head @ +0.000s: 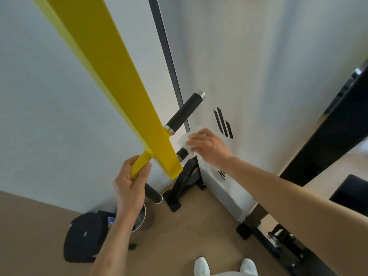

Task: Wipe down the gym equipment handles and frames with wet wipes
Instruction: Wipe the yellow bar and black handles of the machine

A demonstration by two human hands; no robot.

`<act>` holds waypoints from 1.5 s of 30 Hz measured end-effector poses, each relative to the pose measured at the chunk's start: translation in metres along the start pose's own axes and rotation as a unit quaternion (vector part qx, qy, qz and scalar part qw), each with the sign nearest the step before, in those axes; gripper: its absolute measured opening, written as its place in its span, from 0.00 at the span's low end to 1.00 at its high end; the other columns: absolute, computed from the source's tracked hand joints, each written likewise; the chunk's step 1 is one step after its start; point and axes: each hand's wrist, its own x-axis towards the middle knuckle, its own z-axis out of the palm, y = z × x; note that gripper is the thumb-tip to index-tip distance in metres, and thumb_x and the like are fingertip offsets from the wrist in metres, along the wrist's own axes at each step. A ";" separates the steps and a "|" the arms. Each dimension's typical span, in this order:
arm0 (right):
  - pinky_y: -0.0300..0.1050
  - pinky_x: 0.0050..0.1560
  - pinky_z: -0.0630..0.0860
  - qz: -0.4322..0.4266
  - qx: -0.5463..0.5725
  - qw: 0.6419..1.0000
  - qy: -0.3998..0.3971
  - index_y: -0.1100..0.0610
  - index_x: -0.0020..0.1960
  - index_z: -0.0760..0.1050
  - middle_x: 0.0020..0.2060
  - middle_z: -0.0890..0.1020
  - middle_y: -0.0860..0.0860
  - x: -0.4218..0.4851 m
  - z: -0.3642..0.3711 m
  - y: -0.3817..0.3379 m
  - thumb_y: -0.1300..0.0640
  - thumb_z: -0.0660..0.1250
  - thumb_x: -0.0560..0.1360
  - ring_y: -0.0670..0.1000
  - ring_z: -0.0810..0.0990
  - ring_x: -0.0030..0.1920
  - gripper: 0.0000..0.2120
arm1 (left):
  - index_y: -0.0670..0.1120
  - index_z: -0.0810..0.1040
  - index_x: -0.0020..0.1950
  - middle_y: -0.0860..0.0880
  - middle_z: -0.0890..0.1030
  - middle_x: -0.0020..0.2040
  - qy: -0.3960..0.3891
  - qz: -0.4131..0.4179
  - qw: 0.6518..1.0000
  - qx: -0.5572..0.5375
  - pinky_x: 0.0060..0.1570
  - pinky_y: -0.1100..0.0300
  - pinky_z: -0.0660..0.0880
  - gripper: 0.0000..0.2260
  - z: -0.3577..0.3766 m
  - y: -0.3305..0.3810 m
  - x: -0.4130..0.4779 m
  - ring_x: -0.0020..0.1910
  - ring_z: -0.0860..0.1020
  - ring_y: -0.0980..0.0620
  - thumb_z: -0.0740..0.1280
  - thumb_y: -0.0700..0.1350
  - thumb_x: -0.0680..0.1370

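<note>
Left hand (129, 186) gripping yellow bar (111, 76) stub; right hand (207, 146) pinching wet wipe (184, 140) on black handle (182, 153) beside bar. Next likely: rub along grip.

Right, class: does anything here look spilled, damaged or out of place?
Nothing stands out. The left hand grips the yellow metal bar; the right hand presses a white wet wipe against a black handle.

Glossy yellow painted metal beam (103, 76); beside it matt black textured grip (184, 113) with shiny metal end-caps; soft white wipe (185, 141); matt tan floor (179, 236).
</note>
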 end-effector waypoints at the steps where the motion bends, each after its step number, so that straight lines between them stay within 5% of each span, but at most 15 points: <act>1: 0.55 0.44 0.83 0.035 -0.014 0.999 0.010 0.55 0.53 0.83 0.55 0.84 0.51 0.001 -0.003 0.009 0.67 0.75 0.71 0.59 0.78 0.56 0.13 | 0.44 0.78 0.61 0.47 0.80 0.43 0.000 0.002 1.000 0.001 0.43 0.43 0.80 0.17 0.000 0.000 0.001 0.40 0.79 0.43 0.67 0.54 0.77; 4: 0.55 0.45 0.83 0.055 -0.028 0.998 0.013 0.56 0.51 0.81 0.54 0.84 0.52 0.005 -0.001 0.006 0.70 0.77 0.69 0.60 0.78 0.56 0.15 | 0.45 0.79 0.60 0.48 0.81 0.43 0.004 0.004 1.000 0.008 0.43 0.43 0.81 0.15 0.001 0.000 0.004 0.41 0.80 0.44 0.68 0.54 0.79; 9: 0.48 0.55 0.76 -0.085 0.002 0.994 -0.074 0.51 0.54 0.78 0.54 0.81 0.46 0.003 0.012 -0.025 0.60 0.72 0.77 0.52 0.74 0.53 0.08 | 0.44 0.78 0.60 0.47 0.81 0.43 0.000 0.008 1.000 0.006 0.43 0.44 0.80 0.15 0.002 0.002 0.004 0.41 0.80 0.44 0.67 0.52 0.78; 13: 0.53 0.43 0.83 0.018 -0.023 0.999 -0.021 0.54 0.52 0.82 0.55 0.83 0.50 0.008 -0.004 0.010 0.68 0.78 0.69 0.58 0.76 0.56 0.16 | 0.44 0.78 0.62 0.47 0.81 0.45 0.000 0.005 1.000 0.008 0.44 0.46 0.80 0.19 0.002 0.000 0.006 0.42 0.80 0.45 0.68 0.56 0.78; 16: 0.56 0.43 0.83 0.079 -0.035 0.996 0.011 0.56 0.50 0.81 0.54 0.84 0.52 0.010 -0.003 0.009 0.72 0.79 0.65 0.61 0.78 0.56 0.19 | 0.44 0.78 0.61 0.48 0.81 0.44 0.006 0.001 1.000 -0.002 0.43 0.43 0.80 0.18 0.002 0.000 0.008 0.41 0.80 0.45 0.68 0.55 0.78; 21: 0.49 0.57 0.76 -0.049 0.014 0.997 -0.062 0.51 0.54 0.78 0.55 0.81 0.47 0.000 0.015 -0.039 0.61 0.72 0.75 0.52 0.74 0.56 0.10 | 0.47 0.78 0.60 0.52 0.80 0.40 -0.004 -0.014 1.000 -0.012 0.43 0.39 0.78 0.14 0.000 0.000 0.004 0.39 0.78 0.42 0.68 0.52 0.77; 28: 0.56 0.40 0.84 0.116 -0.026 0.992 0.051 0.56 0.49 0.82 0.55 0.85 0.53 0.001 0.002 0.000 0.72 0.78 0.66 0.61 0.79 0.54 0.16 | 0.46 0.78 0.60 0.49 0.80 0.42 0.002 -0.008 1.000 0.000 0.43 0.37 0.79 0.16 0.002 0.004 0.003 0.39 0.79 0.41 0.67 0.54 0.77; 34: 0.49 0.52 0.81 -0.004 0.016 1.000 -0.023 0.53 0.50 0.81 0.55 0.83 0.48 -0.005 0.020 -0.041 0.65 0.73 0.73 0.56 0.76 0.56 0.09 | 0.48 0.78 0.58 0.53 0.80 0.39 -0.009 0.003 1.000 0.008 0.41 0.42 0.80 0.13 0.001 0.004 0.004 0.38 0.79 0.43 0.67 0.52 0.77; 37: 0.52 0.49 0.83 0.067 0.008 0.997 0.032 0.54 0.48 0.83 0.56 0.85 0.50 -0.006 0.014 -0.028 0.64 0.73 0.74 0.58 0.80 0.54 0.06 | 0.44 0.78 0.60 0.49 0.81 0.42 -0.006 0.006 1.000 0.009 0.43 0.43 0.80 0.16 0.001 0.004 0.004 0.40 0.80 0.43 0.67 0.52 0.77; 42: 0.39 0.50 0.76 0.386 0.092 0.914 0.091 0.51 0.57 0.85 0.51 0.86 0.48 -0.009 -0.003 -0.027 0.55 0.69 0.80 0.51 0.82 0.50 0.08 | 0.42 0.78 0.61 0.47 0.81 0.44 -0.003 0.018 1.000 0.019 0.42 0.46 0.80 0.17 0.001 0.000 0.003 0.40 0.80 0.45 0.67 0.51 0.78; 45: 0.42 0.44 0.83 0.579 0.270 0.756 0.142 0.52 0.53 0.84 0.49 0.85 0.48 -0.013 -0.006 -0.038 0.54 0.71 0.78 0.51 0.83 0.48 0.05 | 0.43 0.78 0.60 0.47 0.81 0.44 -0.002 0.014 1.000 0.016 0.42 0.47 0.80 0.16 0.001 0.001 0.002 0.40 0.80 0.44 0.66 0.52 0.78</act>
